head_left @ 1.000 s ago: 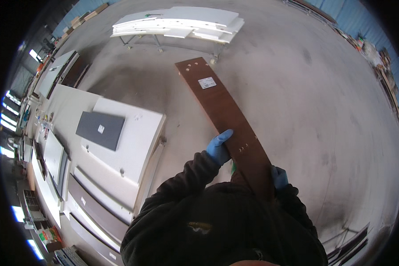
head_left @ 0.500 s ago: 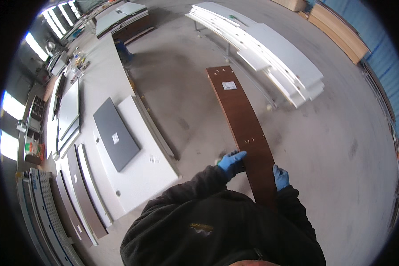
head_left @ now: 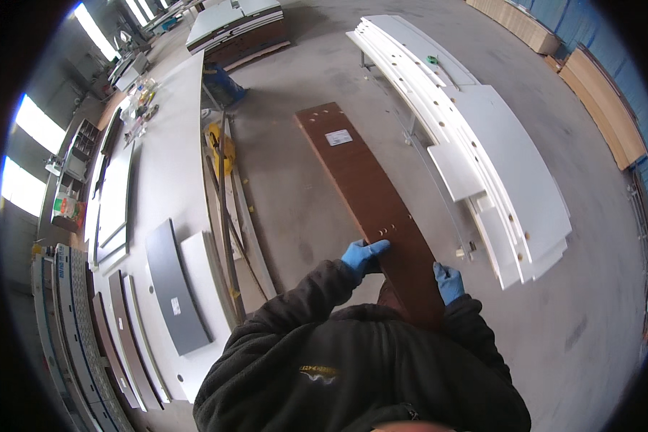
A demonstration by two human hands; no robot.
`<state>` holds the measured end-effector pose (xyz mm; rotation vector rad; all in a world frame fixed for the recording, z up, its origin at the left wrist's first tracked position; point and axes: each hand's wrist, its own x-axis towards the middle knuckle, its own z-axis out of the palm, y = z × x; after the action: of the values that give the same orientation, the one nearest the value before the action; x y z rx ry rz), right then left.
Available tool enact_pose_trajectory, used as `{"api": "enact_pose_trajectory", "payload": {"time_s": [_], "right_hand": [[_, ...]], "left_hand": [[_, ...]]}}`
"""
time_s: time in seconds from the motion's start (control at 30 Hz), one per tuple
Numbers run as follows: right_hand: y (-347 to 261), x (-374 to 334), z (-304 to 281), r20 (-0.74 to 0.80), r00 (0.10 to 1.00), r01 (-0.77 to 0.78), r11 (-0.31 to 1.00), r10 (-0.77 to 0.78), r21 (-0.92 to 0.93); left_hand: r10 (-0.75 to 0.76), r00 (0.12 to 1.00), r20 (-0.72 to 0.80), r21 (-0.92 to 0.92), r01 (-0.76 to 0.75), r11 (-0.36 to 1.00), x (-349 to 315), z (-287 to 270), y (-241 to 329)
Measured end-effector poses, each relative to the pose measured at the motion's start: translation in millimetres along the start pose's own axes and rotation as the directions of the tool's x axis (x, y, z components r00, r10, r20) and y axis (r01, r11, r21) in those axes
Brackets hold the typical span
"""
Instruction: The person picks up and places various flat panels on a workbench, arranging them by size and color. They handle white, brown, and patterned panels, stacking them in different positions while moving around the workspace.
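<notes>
Both hands (head_left: 365,257) pinch the brown board (head_left: 356,180) between them by its opposite long edges.

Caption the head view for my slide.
Blue-gloved left hand and right hand hold a long brown board over the floor.

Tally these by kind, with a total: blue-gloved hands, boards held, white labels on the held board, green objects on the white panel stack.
Left hand and right hand, blue-gloved: 2
Brown board, held: 1
White label: 1
Green object: 1
Total: 5
</notes>
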<state>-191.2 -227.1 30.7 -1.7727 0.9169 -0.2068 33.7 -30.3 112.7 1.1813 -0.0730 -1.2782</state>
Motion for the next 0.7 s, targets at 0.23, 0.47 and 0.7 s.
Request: {"api": "enact_pose_trajectory", "payload": {"time_s": [0.23, 0.47, 0.7], "right_hand": [[-125, 266, -28, 0.208, 0.972, 0.124, 0.991, -0.109, -0.059], [-235, 498, 19, 0.377, 0.910, 0.285, 0.921, -0.173, -0.265], [-360, 715, 101, 0.456, 0.883, 0.302, 0.874, -0.107, -0.379]], "left_hand": [[0.088, 0.992, -0.094, -0.263, -0.110, 0.958, 150, -9, 166], [0.220, 0.946, -0.237, -0.456, -0.308, 0.835, 305, -116, 271], [0.276, 0.949, -0.155, -0.498, -0.316, 0.807, 432, -228, 432]]}}
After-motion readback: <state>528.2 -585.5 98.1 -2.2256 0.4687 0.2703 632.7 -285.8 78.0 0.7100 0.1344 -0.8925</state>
